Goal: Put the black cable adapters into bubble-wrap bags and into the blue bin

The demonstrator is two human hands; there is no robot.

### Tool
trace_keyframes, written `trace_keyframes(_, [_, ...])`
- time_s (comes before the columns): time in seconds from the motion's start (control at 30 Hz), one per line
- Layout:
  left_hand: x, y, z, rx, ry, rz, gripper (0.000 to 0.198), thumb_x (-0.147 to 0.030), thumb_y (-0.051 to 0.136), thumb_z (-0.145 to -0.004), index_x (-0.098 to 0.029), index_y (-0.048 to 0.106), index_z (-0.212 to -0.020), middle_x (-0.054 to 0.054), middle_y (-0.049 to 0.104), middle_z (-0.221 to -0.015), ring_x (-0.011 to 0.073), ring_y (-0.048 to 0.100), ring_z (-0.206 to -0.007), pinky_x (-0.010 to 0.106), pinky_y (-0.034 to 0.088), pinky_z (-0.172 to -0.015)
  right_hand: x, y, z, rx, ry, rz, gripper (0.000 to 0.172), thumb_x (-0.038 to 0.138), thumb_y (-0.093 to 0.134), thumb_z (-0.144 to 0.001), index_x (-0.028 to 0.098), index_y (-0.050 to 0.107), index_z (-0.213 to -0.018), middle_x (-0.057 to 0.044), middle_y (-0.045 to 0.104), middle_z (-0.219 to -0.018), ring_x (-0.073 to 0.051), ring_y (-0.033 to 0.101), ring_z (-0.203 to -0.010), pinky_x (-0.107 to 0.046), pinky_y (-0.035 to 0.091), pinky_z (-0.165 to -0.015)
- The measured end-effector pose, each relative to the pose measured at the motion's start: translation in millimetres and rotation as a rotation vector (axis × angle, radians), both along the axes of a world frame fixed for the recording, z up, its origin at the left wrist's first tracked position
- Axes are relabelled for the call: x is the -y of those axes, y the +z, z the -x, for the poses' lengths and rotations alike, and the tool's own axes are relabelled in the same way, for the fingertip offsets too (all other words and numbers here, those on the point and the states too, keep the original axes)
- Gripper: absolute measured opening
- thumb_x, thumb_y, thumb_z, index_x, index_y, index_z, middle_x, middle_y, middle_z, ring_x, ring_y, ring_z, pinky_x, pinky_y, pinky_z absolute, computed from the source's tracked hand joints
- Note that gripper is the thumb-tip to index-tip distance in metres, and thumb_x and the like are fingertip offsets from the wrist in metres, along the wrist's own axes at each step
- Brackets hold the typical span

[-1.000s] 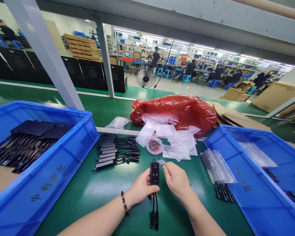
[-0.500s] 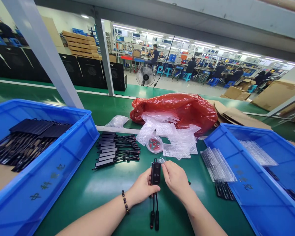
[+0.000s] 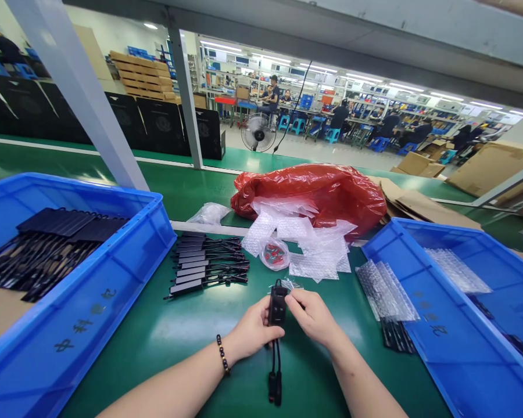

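My left hand (image 3: 255, 330) is closed around a small black control box (image 3: 278, 306), thumb across its lower end. Two short black cables (image 3: 275, 371) with plugs hang from the box toward me. At the box's upper right side, my right hand (image 3: 311, 316) is pinched, its fingertips against the edge; whatever lies inside those fingers is hidden. Just behind the box lies a small clear, shiny item (image 3: 291, 284), too small to name. Further back is a round clear bag of small red parts (image 3: 274, 254). To the left, several similar black boxes with cables (image 3: 207, 264) lie in a row.
A blue bin (image 3: 157, 232) at left holds many black cabled units. Another blue bin (image 3: 401, 244) stands at right, with bubble-wrapped units (image 3: 387, 296) beside it. Bubble bags (image 3: 316, 261) spill from a red plastic bag (image 3: 326, 180). A metal post (image 3: 78, 93) rises at left.
My right hand has turned and its fingertips have shifted slightly down along the box's edge. A green tip below that hand is no longer visible. The left hand keeps its hold.
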State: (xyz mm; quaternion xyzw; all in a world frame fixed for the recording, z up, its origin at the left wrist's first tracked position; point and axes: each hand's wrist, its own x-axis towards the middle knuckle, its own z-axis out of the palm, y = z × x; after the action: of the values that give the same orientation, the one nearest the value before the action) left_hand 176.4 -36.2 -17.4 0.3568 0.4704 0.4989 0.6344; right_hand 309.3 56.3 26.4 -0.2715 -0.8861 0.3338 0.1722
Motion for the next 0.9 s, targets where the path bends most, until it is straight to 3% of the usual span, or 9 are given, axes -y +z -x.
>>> trace_keyframes(0.07, [-1.5,-0.4,0.7,0.005,0.016,0.025,0.046,-0.014,0.062,-0.059,-0.013,0.04,-0.099,-0.003,0.045,-0.069,0.0069,0.045,-0.051,0.021,0.04,-0.046,-4.9,8.2,-5.2,-0.042,0.073,0.054,0.041,0.036,0.027,-0.09,0.014,0.037,-0.056,0.0,0.041,-0.053,-0.008,0.037,-0.051,-0.02,0.029,-0.052])
trace_keyframes(0.17, [-3.9,0.7,2.7,0.004,0.09,0.048,0.049,-0.02,0.065,-0.058,-0.013,0.038,-0.098,-0.005,0.044,-0.064,0.0078,0.045,-0.048,0.021,0.04,-0.043,-16.9,11.8,-8.4,0.1,-0.038,-0.055,0.042,0.037,0.027,-0.089,0.014,0.04,-0.056,-0.001,0.045,-0.055,-0.009,0.039,-0.052,-0.021,0.029,-0.052])
trace_keyframes(0.3, [-5.2,6.2,5.9,0.035,0.165,0.036,0.041,-0.023,0.061,-0.062,-0.014,0.037,-0.094,-0.003,0.047,-0.064,0.0092,0.049,-0.053,0.021,0.041,-0.046,-26.3,-7.0,1.7,0.563,-0.209,-0.312,0.032,0.033,0.037,-0.087,0.014,0.053,-0.066,-0.007,0.057,-0.068,-0.014,0.051,-0.061,-0.025,0.028,-0.055])
trace_keyframes(0.37, [-4.8,9.0,6.8,0.05,0.182,0.026,0.039,-0.021,0.059,-0.062,-0.014,0.038,-0.094,-0.002,0.049,-0.066,0.01,0.051,-0.056,0.021,0.041,-0.047,-25.9,-17.9,8.0,0.67,-0.242,-0.361,0.028,0.032,0.04,-0.085,0.013,0.057,-0.075,-0.01,0.06,-0.075,-0.017,0.055,-0.067,-0.026,0.03,-0.056])
trace_keyframes(0.5, [-3.5,10.4,7.3,0.063,0.185,0.036,0.042,-0.021,0.06,-0.061,-0.014,0.038,-0.097,-0.003,0.05,-0.066,0.0103,0.051,-0.055,0.02,0.041,-0.046,-27.6,-21.8,6.3,0.624,-0.317,-0.365,0.024,0.035,0.049,-0.081,0.012,0.057,-0.084,-0.009,0.06,-0.081,-0.019,0.057,-0.073,-0.026,0.034,-0.06])
trace_keyframes(0.6, [-3.0,8.9,7.5,0.073,0.182,0.044,0.043,-0.021,0.06,-0.061,-0.013,0.038,-0.097,-0.002,0.05,-0.066,0.0104,0.052,-0.055,0.02,0.04,-0.046,-40.1,-15.6,-9.0,0.522,-0.398,-0.365,0.016,0.025,0.048,-0.08,0.015,0.057,-0.088,-0.007,0.058,-0.089,-0.016,0.056,-0.077,-0.024,0.036,-0.063])
trace_keyframes(0.77, [-2.6,7.2,8.2,0.088,0.147,0.042,0.042,-0.02,0.06,-0.061,-0.014,0.039,-0.096,-0.002,0.051,-0.067,0.0105,0.052,-0.055,0.019,0.04,-0.045,-67.8,-24.5,-31.6,0.647,-0.515,-0.459,0.049,0.005,0.043,-0.071,0.022,0.053,-0.115,-0.012,0.033,-0.133,-0.017,0.058,-0.081,-0.025,0.036,-0.058])
trace_keyframes(0.83, [-2.2,7.5,8.4,0.103,0.124,0.041,0.043,-0.02,0.061,-0.06,-0.014,0.038,-0.097,-0.002,0.051,-0.067,0.0106,0.052,-0.055,0.019,0.039,-0.044,-74.6,-33.6,-33.4,0.677,-0.496,-0.484,0.05,0.005,0.042,-0.071,0.021,0.054,-0.116,-0.014,0.034,-0.132,-0.019,0.057,-0.084,-0.026,0.037,-0.061])
trace_keyframes(0.9, [-1.9,8.1,8.6,0.115,0.102,0.039,0.044,-0.02,0.062,-0.06,-0.014,0.039,-0.097,-0.002,0.051,-0.067,0.0106,0.052,-0.055,0.019,0.039,-0.044,-78.9,-40.7,-33.8,0.652,-0.471,-0.499,0.043,0.007,0.041,-0.074,0.019,0.057,-0.111,-0.013,0.044,-0.123,-0.021,0.056,-0.088,-0.027,0.039,-0.067])
